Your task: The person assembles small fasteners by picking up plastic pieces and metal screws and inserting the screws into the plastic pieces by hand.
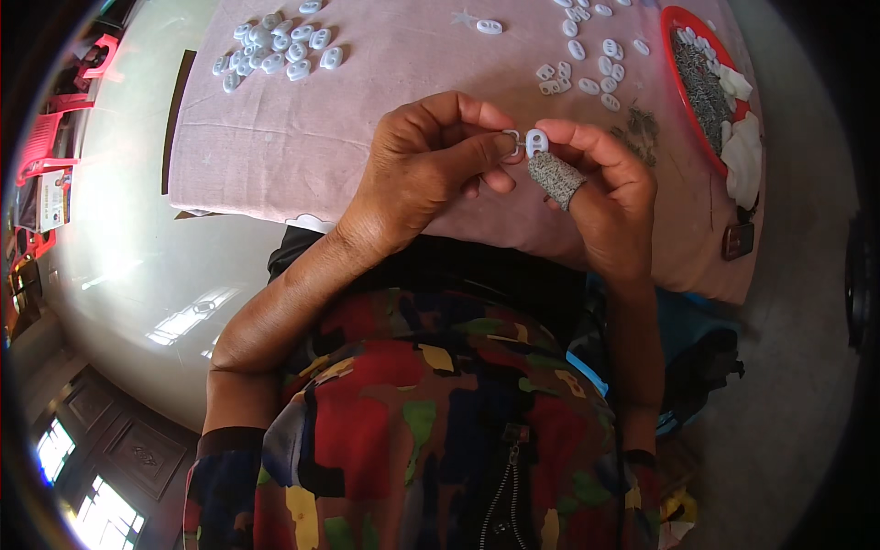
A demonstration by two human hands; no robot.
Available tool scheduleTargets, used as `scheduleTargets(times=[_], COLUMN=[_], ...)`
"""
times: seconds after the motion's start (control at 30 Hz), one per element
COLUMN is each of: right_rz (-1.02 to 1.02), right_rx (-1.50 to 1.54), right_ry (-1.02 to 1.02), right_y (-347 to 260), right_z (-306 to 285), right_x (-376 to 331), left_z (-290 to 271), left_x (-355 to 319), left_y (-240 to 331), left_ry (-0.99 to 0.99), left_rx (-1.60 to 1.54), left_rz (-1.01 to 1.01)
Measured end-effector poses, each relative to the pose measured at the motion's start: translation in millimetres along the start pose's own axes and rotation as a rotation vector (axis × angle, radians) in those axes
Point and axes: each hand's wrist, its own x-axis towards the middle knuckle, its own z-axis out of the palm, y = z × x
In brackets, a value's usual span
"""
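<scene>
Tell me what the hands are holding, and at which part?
Right hand pinches a small white plastic piece by its edges; left hand holds a tiny metal part against it.

The red tray [678, 64] is cut off at the top edge — contents (grey, heaped) too small to tell.

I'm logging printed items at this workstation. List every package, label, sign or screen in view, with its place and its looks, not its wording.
Printed box or card: far left edge, on the floor side beside the pink plastic chair; flat rectangle, dark with an orange and white panel, too small to tell more.
Small dark rectangular object: right edge of the pink cloth, below the red tray; brownish face, possibly a phone or case, unclear.
No signs show.
</scene>
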Motion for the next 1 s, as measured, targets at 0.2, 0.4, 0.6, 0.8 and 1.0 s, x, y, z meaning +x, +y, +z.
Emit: scheduleTargets(times=[0.2, 0.4, 0.6, 0.8, 1.0], right_rz=[-0.057, -0.104, -0.157, -0.131, -0.164], right_rx=[-0.024, -0.037, -0.046, -0.054, -0.047], right_ry=[-0.022, -0.039, -0.036, -0.057, -0.039], right_y=[5.6, 5.4, 9.6, 10.3, 12.0], right_z=[-3.1, -2.0, -1.2, -1.3, 0.4], right_x=[2.5, 3.5, 7.0, 8.7, 11.9], left_z=[-0.3, 2.4, 4.4, 2.3, 3.8], left_x=[-1.0, -2.2, -0.4, -0.2, 1.4], left_y=[0.8, 0.7, -4.5, 0.3, 0.1], left_ry=[0.01, 0.015, 0.046, 0.034, 0.052], left_rx=[0.026, 0.024, -0.023, -0.006, 0.003], left_rz=[0.01, 0.016, 0.041, -0.008, -0.01])
